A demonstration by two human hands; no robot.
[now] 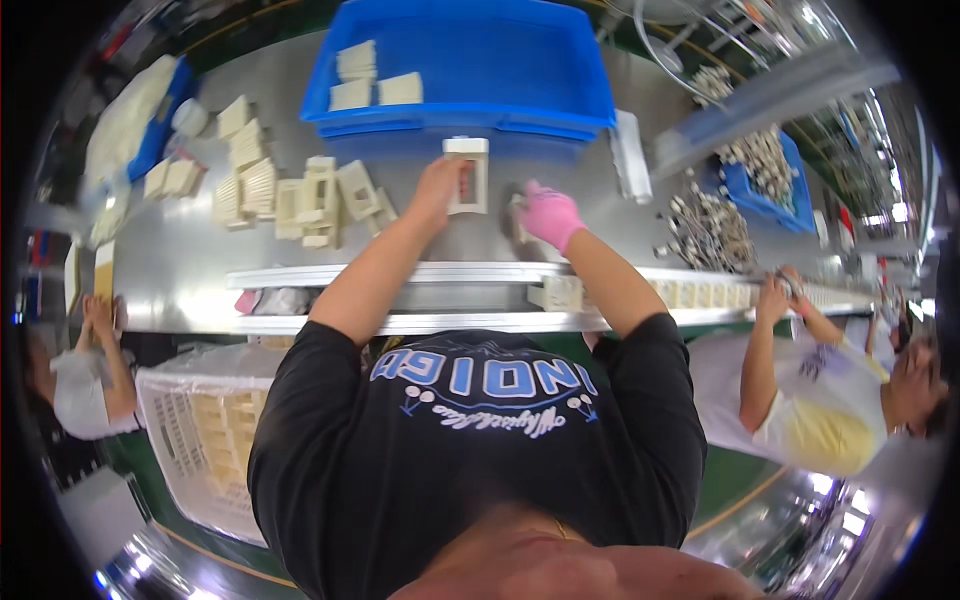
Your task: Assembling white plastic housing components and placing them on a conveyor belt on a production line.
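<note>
My bare left hand [437, 192] grips a cream-white rectangular plastic housing [480, 190] by its left side. The housing has a long opening in the middle, where something red shows, and it stands over the metal table just in front of the blue bin. To its right is my right hand [552, 217] in a pink glove, its fingers curled. A blurred greyish piece shows at those fingers, too smeared to name. Left of my left hand, several similar cream housings [318, 200] lie in a loose group.
A large blue bin [460, 122] with several stacked cream parts [400, 89] stands at the back. Ribbed cream parts [246, 190] lie to the left. A white rail [440, 272] crosses in front, carrying a row of housings. Right are heaped small metallic parts [705, 230] and a co-worker [800, 390].
</note>
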